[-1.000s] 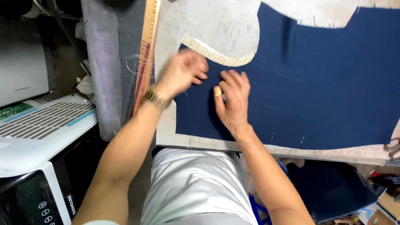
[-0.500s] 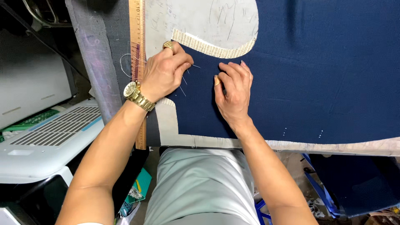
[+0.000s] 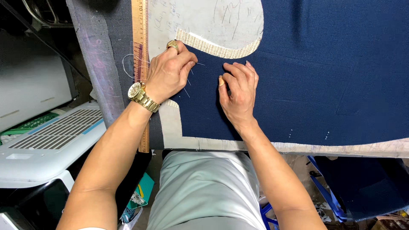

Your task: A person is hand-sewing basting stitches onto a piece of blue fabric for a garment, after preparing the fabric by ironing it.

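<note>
A navy blue cut piece of fabric (image 3: pixel 315 76) lies flat on a pale work table (image 3: pixel 170 127). A beige canvas strip (image 3: pixel 213 46) edges its curved cut-out. My left hand (image 3: pixel 168 74), with a gold watch and a ring, pinches a thin needle (image 3: pixel 197 64) with white thread at the fabric's left edge. Beside it my right hand (image 3: pixel 238 91) presses flat on the navy fabric, a thimble on one finger.
A long wooden ruler (image 3: pixel 139 64) runs along the table's left side, next to a grey cloth strip (image 3: pixel 96 64). A white appliance with a vent (image 3: pixel 47 149) stands at the left. Navy cloth (image 3: pixel 362 183) hangs below the table at right.
The left hand shifted from the ruler side onto the fabric edge and pinched the needle; the view drew closer and moved left. The right hand stayed flat on the fabric.
</note>
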